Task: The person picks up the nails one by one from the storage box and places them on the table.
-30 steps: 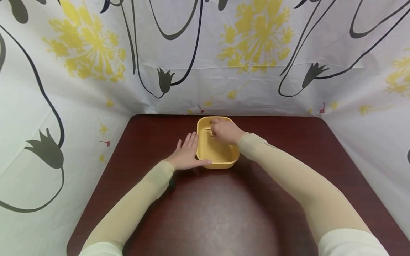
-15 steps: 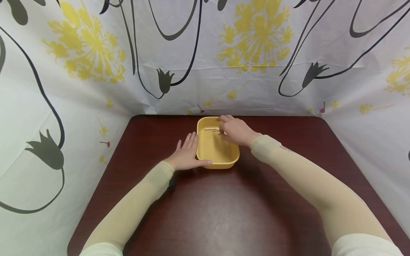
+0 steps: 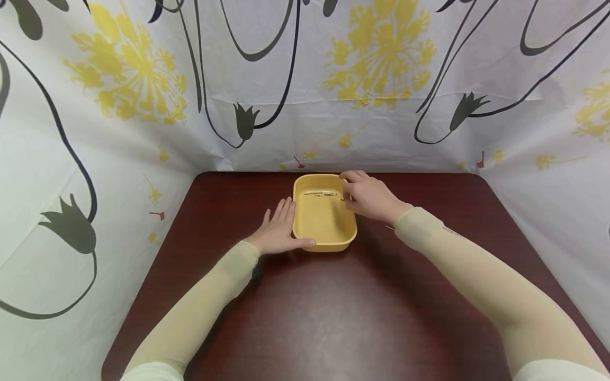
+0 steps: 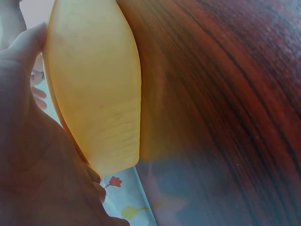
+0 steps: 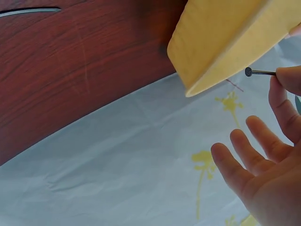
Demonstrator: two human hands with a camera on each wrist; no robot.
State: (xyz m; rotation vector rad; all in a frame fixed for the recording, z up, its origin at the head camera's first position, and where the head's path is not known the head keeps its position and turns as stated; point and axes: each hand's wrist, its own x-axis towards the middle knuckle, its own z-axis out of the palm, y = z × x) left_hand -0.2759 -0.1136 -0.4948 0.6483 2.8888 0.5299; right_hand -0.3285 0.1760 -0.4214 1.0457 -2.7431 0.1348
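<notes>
A yellow plastic tray stands on the table, with several thin nails lying near its far end. My left hand rests along the tray's left side, fingers straight and thumb on the near rim. In the left wrist view the same hand touches the tray wall. Over the tray's right rim, my right hand pinches a nail between thumb and index finger, its flat head sticking out. The other right fingers are spread apart and hold nothing.
Another thin metal piece lies on the dark red-brown table near my right wrist. A white cloth with flower prints hangs behind the table and on both sides.
My right hand has moved right, from over the tray's inside to its right rim, with the pinched nail. Nails in the tray are uncovered. The left hand stays in place.
</notes>
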